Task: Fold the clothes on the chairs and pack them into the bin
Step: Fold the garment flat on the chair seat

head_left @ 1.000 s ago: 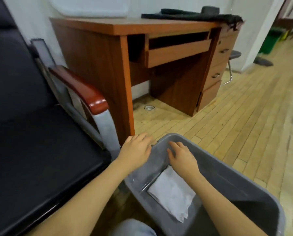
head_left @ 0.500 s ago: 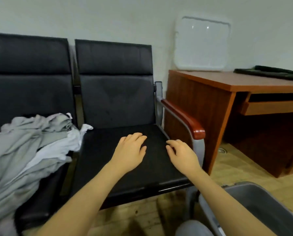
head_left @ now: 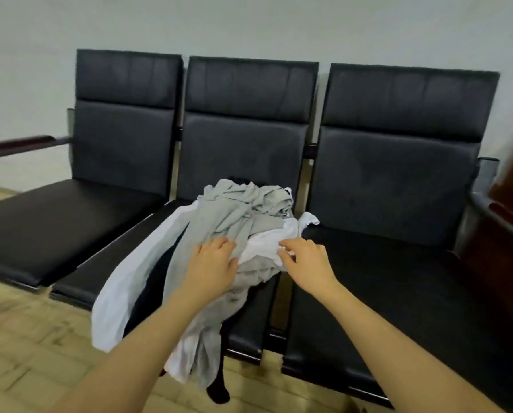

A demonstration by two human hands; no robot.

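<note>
Here the heap of clothes [head_left: 234,234] lies on the middle seat [head_left: 100,263] of a row of three black chairs [head_left: 398,174], directly under and ahead of both hands. Its long axis runs from the bunched grey top near the seat back, beyond the fingertips, down toward the person and over the seat's front edge, where grey and white cloth hangs below the left wrist toward the floor [head_left: 25,353]. A white sleeve-like strip [head_left: 124,293] trails out to the left of the left hand; a dark garment [head_left: 219,391] dangles lowest.

The left hand [head_left: 210,269] lies palm down on the grey cloth, fingers spread and only slightly bent, resting on the fabric rather than gripping it. The right hand [head_left: 305,260] is just to its right, palm down, its fingers [head_left: 285,248] bent at the edge of the white cloth [head_left: 264,245]; whether they pinch it or only touch it cannot be told. Both forearms reach forward from the bottom of the view, roughly parallel. A reddish wooden armrest [head_left: 19,144] shows far to the left of the left hand.
</note>
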